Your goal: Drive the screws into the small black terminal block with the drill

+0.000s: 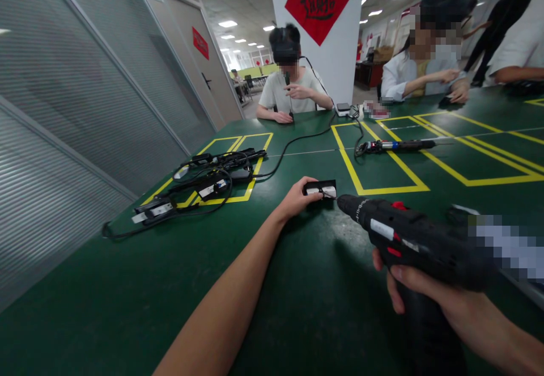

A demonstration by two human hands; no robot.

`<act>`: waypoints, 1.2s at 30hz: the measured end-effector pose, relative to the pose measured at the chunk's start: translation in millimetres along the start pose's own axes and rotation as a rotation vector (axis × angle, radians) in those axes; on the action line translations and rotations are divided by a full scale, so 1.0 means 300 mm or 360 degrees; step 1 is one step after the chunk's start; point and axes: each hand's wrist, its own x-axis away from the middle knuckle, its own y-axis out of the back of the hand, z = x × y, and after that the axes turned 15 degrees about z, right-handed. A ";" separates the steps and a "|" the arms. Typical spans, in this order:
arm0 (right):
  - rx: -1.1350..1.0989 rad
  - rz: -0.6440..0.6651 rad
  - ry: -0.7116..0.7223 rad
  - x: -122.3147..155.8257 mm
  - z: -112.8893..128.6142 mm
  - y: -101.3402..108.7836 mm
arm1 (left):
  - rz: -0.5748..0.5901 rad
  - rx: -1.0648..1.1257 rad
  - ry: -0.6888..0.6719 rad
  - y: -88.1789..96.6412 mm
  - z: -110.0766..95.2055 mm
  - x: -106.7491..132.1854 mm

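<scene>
In the head view, your left hand point(300, 195) pinched a small black case point(330, 184) with white patches near the middle of the table, thumb along its near side, while your right hand point(457, 302) was wrapped around the grip of a power drill point(410, 240). The drill's chuck point(349, 206) pointed at the case's right end, just beside it; whether the bit touched it, or a finger pressed the trigger, you could not tell from this angle. The likeliest trouble was a slip: the thumb lay close to the bit's line, so a skid off the case could have caught it. Nothing but that one hand appeared to hold the case, so torque might have spun it, and a slanted drill could have spoiled a screw or hole. Your green tabletop point(170, 302) looked smooth, offering little grip, and was marked with yellow tape point(391, 190). A tangle of black cables and adapters point(242, 174) lay to the left, and a slim rod-like tool point(399, 145) lay farther back on the right. Beyond sat people with headsets, a pillar point(342, 75) bearing a red diamond sign point(319, 4), and, leftward, a glazed partition with blinds point(97, 81) beside a door point(187, 41).
</scene>
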 end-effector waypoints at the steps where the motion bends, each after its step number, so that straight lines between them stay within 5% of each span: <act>1: 0.0003 -0.0004 0.0013 0.000 0.001 -0.002 | -0.0001 -0.0006 0.0004 0.000 0.000 -0.001; 36: 0.0198 -0.0064 0.0001 -0.026 -0.004 -0.002 | -0.0007 -0.0027 0.0034 -0.003 -0.009 -0.005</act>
